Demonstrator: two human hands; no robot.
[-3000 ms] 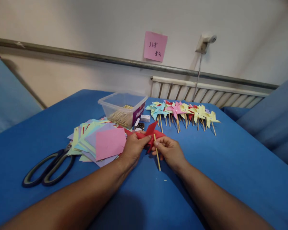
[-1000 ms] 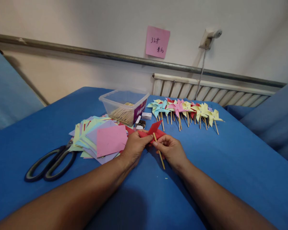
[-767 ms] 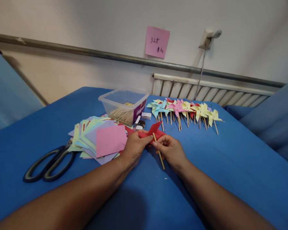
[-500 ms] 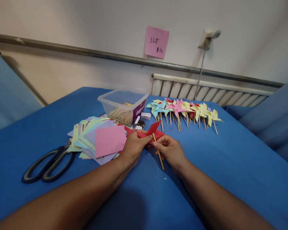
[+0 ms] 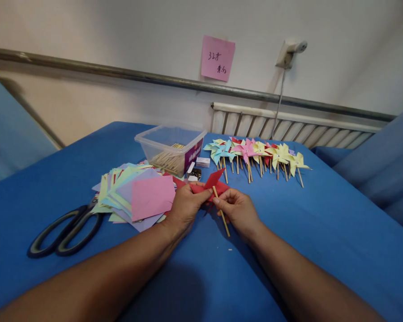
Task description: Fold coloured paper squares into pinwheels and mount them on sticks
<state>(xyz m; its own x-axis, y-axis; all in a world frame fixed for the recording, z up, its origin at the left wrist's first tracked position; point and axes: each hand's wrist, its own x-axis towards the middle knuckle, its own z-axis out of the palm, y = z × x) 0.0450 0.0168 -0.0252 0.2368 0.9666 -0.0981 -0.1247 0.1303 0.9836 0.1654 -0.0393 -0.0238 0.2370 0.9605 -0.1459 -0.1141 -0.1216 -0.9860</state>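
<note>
My left hand (image 5: 190, 201) is closed on a red paper pinwheel (image 5: 215, 179), its thumb lying near the top of a thin wooden stick (image 5: 225, 226). Between thumb and fingers, my right hand (image 5: 237, 206) pinches that stick, which slants down toward me across the red paper. Part of the pinwheel is covered by both hands, so how stick and paper join cannot be made out. Just behind my left hand is a small open box of dark pins (image 5: 195, 174), beside a little white box (image 5: 203, 162).
A pile of coloured paper squares (image 5: 152, 197) lies left of my hands, with big scissors (image 5: 65, 230) partly under it. Behind stands a clear plastic tub (image 5: 169, 143) of wooden sticks. Several finished pinwheels (image 5: 248, 151) lie at the back right of the blue table (image 5: 322, 232).
The whole view has shifted very slightly. Both hands keep the same hold on the red pinwheel and the stick.
</note>
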